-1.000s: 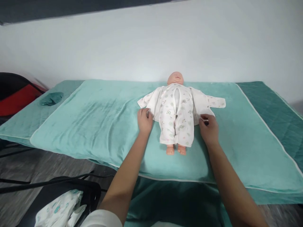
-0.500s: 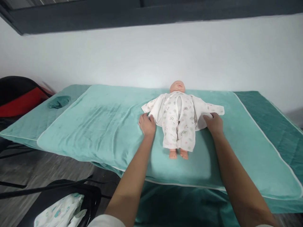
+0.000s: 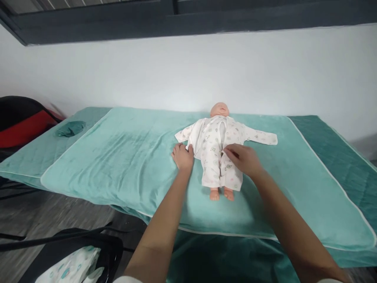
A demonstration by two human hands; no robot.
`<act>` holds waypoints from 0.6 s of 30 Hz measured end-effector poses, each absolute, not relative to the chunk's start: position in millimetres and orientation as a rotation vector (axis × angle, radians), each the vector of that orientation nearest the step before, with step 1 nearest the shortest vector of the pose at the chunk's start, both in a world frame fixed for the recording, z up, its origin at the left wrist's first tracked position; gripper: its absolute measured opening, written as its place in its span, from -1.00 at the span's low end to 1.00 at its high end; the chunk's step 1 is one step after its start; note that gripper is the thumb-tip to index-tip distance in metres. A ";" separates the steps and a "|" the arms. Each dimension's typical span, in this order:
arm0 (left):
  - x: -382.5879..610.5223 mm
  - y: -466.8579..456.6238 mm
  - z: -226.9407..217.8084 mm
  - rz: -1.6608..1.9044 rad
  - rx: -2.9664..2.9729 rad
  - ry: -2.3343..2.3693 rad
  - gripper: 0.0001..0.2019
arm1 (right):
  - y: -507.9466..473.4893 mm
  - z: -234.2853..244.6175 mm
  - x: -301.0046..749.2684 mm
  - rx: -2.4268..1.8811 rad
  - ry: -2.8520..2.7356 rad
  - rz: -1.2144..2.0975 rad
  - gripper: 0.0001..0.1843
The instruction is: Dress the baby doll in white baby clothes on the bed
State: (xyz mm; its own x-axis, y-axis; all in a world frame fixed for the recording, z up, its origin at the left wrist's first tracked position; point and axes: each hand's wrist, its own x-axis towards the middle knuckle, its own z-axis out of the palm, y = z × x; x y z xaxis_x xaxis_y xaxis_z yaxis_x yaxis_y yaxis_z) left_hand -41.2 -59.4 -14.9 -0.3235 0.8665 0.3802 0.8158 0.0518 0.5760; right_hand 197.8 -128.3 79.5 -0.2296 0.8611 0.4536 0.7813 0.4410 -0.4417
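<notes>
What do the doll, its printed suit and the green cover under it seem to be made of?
Doll: smooth, slightly glossy head and feet, probably plastic or vinyl.
Printed suit: thin, matte fabric, likely cotton; it creases softly.
Green cover: plush, towel-like textile; its nap shows lighter and darker patches.

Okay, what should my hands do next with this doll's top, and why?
Probably sweep the left hand across, folding the open flap it touches over the doll's chest. The right hand presses the other flap onto the belly, while this one lies spread on the teal towel.

White printed romper (image 3: 219, 151), teal blanket (image 3: 132, 157)
</notes>
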 end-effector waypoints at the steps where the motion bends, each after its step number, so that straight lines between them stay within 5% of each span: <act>1: -41.3 -58.9 -15.1 1.130 1.816 2.214 -0.72 | -126.2 78.2 200.5 -1.374 -1.926 0.180 -0.73; 10: -41.6 -59.3 -23.2 1.149 2.130 2.120 -0.70 | -27.9 84.5 202.8 -1.402 -1.243 0.189 -0.80; 18: -38.1 -41.2 -19.4 1.188 2.152 1.993 -0.65 | 5.5 57.4 196.3 -1.386 -1.182 0.445 -0.85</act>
